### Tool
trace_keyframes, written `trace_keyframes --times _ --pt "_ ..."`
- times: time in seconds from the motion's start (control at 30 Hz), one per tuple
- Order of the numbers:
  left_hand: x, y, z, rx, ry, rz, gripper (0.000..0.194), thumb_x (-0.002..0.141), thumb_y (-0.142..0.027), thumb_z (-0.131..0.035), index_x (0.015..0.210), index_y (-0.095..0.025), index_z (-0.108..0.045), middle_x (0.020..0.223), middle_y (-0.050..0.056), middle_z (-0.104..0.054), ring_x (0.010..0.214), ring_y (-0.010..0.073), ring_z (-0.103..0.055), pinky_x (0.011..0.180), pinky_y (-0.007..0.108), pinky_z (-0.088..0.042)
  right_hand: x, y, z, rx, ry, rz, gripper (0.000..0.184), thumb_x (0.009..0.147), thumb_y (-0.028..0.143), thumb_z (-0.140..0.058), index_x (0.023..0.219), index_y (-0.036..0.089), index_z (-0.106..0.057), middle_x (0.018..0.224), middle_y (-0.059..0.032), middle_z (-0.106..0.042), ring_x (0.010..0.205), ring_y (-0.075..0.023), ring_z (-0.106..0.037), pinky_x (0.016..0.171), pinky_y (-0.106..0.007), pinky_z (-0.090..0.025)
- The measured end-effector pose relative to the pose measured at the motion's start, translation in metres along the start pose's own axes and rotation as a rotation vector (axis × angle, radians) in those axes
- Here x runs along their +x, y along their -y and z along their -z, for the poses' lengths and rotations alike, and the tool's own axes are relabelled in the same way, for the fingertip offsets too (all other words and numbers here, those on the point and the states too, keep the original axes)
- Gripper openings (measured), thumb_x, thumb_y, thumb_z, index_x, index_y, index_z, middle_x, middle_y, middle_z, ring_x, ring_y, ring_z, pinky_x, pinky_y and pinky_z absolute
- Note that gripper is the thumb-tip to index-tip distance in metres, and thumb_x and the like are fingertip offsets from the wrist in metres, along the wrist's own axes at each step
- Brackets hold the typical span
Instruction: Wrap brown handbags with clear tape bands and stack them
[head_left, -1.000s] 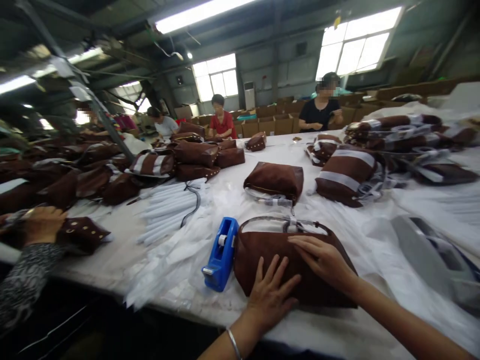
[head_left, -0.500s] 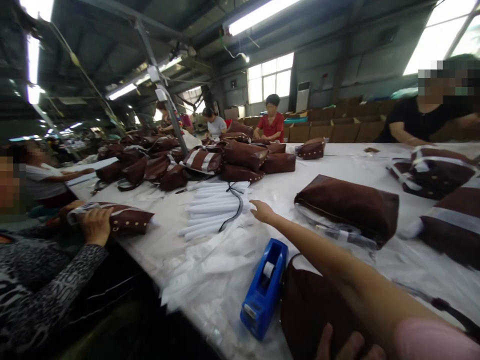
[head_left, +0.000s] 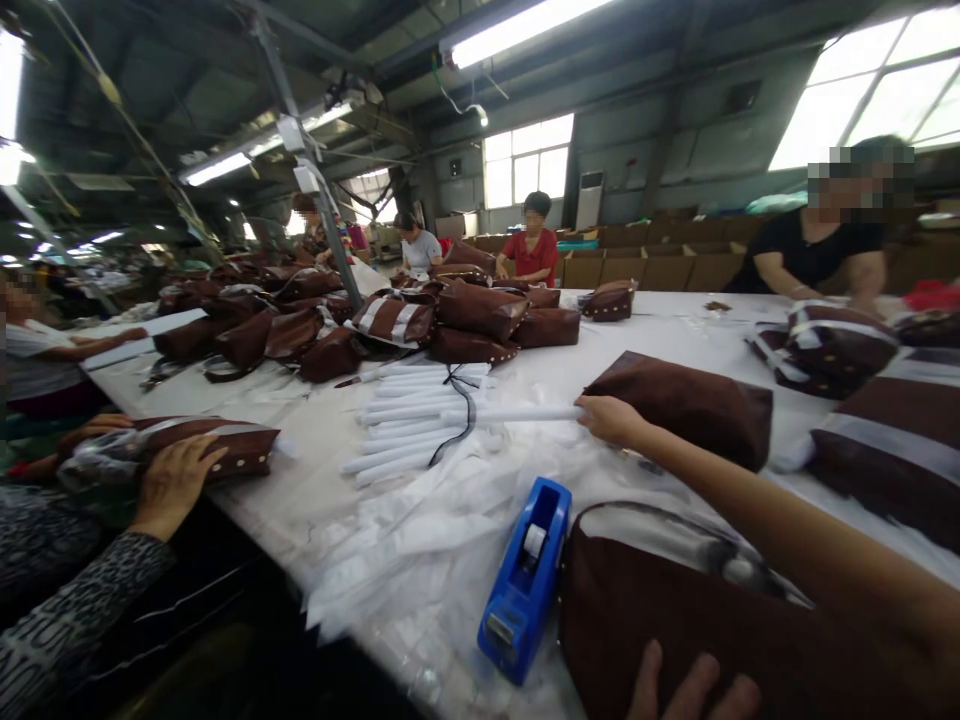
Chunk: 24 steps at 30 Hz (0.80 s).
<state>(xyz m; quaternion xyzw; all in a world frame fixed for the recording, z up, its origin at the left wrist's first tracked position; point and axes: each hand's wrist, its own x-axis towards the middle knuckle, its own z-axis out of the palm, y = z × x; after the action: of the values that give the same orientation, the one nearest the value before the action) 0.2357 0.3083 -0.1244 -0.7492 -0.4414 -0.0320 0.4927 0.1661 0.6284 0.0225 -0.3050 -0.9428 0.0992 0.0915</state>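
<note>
My right hand (head_left: pixel 611 420) is closed round the end of a thin white roll (head_left: pixel 517 412), which looks like rolled paper or foam. The roll's other end lies across a stack of similar white rolls (head_left: pixel 405 425), crossed by a dark strap (head_left: pixel 469 410). At the bottom edge, my left hand (head_left: pixel 694 685) shows only its fingers, apart and resting on a dark brown bag (head_left: pixel 660 600). The bag's strap or handle is wrapped in clear and white film. A blue tape dispenser (head_left: pixel 525 580) stands just left of this bag.
A brown bag (head_left: pixel 682 405) lies behind my forearm, another (head_left: pixel 892 455) at the right. Many brown bags (head_left: pixel 480 310) are heaped at the back left. White sheets (head_left: pixel 405 540) cover the near table. At the left, a co-worker's hands (head_left: pixel 172 480) touch a studded bag. Other people work around the table.
My right hand has moved right from the stack, drawing one white roll partly out. My view has shifted slightly. The co-worker at left has lowered the studded bag's near end.
</note>
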Motion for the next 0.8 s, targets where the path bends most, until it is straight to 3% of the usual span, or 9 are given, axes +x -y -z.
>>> trace_keyframes --times 0.03,0.07,0.13,0.2,0.3,0.43,0.53,0.67,0.8 --pt "0.000 0.000 0.008 -0.202 0.000 0.173 0.076 0.078 -0.075 -0.054 0.147 -0.048 -0.039 0.151 -0.001 -0.048 0.141 0.0338 -0.042 0.101 0.058 -0.050 -0.027 -0.022 0.016 0.009 -0.011 -0.037 0.031 0.086 0.024 -0.059 0.115 0.017 -0.069 0.109 -0.0145 -0.072 0.102 -0.0329 -0.067 0.091 -0.044 -0.051" --pt "0.001 0.002 0.016 -0.362 -0.012 0.241 0.080 0.080 -0.076 -0.051 0.150 -0.042 -0.036 0.154 0.003 -0.044 0.145 0.0322 -0.036 0.105 0.055 -0.048 -0.057 -0.041 0.030 0.031 -0.026 -0.075 0.032 0.086 0.026 -0.059 0.116 0.018 -0.069 0.107 -0.0137 -0.073 0.101 -0.0332 -0.068 0.090 -0.044 -0.051" --pt "0.002 0.010 0.030 -0.604 0.022 0.248 0.087 0.081 -0.080 -0.045 0.154 -0.035 -0.031 0.160 0.008 -0.033 0.149 0.0319 -0.029 0.111 0.055 -0.042 -0.123 -0.073 0.054 0.114 -0.056 -0.161 0.037 0.086 0.030 -0.058 0.120 0.019 -0.067 0.101 -0.0126 -0.074 0.095 -0.0322 -0.069 0.087 -0.044 -0.052" --pt "0.005 0.020 0.039 -0.779 0.113 0.244 0.086 0.084 -0.073 -0.051 0.156 -0.034 -0.025 0.165 0.008 -0.021 0.150 0.0324 -0.024 0.116 0.058 -0.032 -0.195 -0.091 0.074 0.220 -0.076 -0.240 0.042 0.090 0.035 -0.053 0.127 0.018 -0.062 0.097 -0.0126 -0.074 0.089 -0.0289 -0.071 0.080 -0.041 -0.056" --pt "0.012 0.027 0.045 -0.884 0.275 0.250 0.091 0.083 -0.043 -0.069 0.157 -0.034 -0.017 0.167 0.008 -0.011 0.152 0.0339 -0.019 0.119 0.062 -0.023 -0.300 -0.097 0.097 0.470 -0.103 -0.313 0.048 0.093 0.049 -0.049 0.130 0.020 -0.058 0.111 -0.0157 -0.070 0.095 -0.0257 -0.070 0.075 -0.035 -0.058" --pt "0.020 0.030 0.050 -0.844 0.354 0.226 0.084 0.085 -0.014 -0.057 0.157 -0.033 -0.018 0.166 0.008 -0.015 0.151 0.0308 -0.021 0.120 0.056 -0.023 -0.427 -0.095 0.116 0.833 -0.139 -0.465 0.047 0.080 0.056 -0.069 0.117 0.028 -0.068 0.112 -0.0156 -0.069 0.095 -0.0237 -0.068 0.076 -0.031 -0.056" --pt "0.027 0.038 0.054 -0.815 0.397 0.171 0.074 0.088 -0.011 -0.049 0.156 -0.031 -0.025 0.163 0.010 -0.028 0.147 0.0307 -0.032 0.117 0.054 -0.032 -0.505 -0.096 0.112 0.874 0.025 -0.609 0.043 0.077 0.056 -0.073 0.114 0.034 -0.073 0.100 -0.0147 -0.072 0.080 -0.0201 -0.068 0.073 -0.031 -0.055" --pt "0.040 0.055 0.060 -0.803 0.460 0.088 0.073 0.087 -0.014 -0.053 0.154 -0.028 -0.031 0.162 0.014 -0.029 0.145 0.0329 -0.036 0.112 0.051 -0.039 -0.560 -0.089 0.080 0.860 0.233 -0.660 0.046 0.076 0.055 -0.074 0.114 0.029 -0.076 0.096 -0.0158 -0.073 0.080 -0.0232 -0.068 0.073 -0.034 -0.056" --pt "0.048 0.065 0.062 -0.791 0.502 0.031 0.073 0.087 -0.016 -0.056 0.155 -0.028 -0.030 0.161 0.014 -0.030 0.144 0.0320 -0.038 0.110 0.047 -0.042 -0.553 -0.070 0.040 0.813 0.157 -0.643 0.056 0.076 0.060 -0.070 0.115 0.020 -0.074 0.080 -0.0098 -0.073 0.075 -0.0248 -0.068 0.071 -0.036 -0.056"
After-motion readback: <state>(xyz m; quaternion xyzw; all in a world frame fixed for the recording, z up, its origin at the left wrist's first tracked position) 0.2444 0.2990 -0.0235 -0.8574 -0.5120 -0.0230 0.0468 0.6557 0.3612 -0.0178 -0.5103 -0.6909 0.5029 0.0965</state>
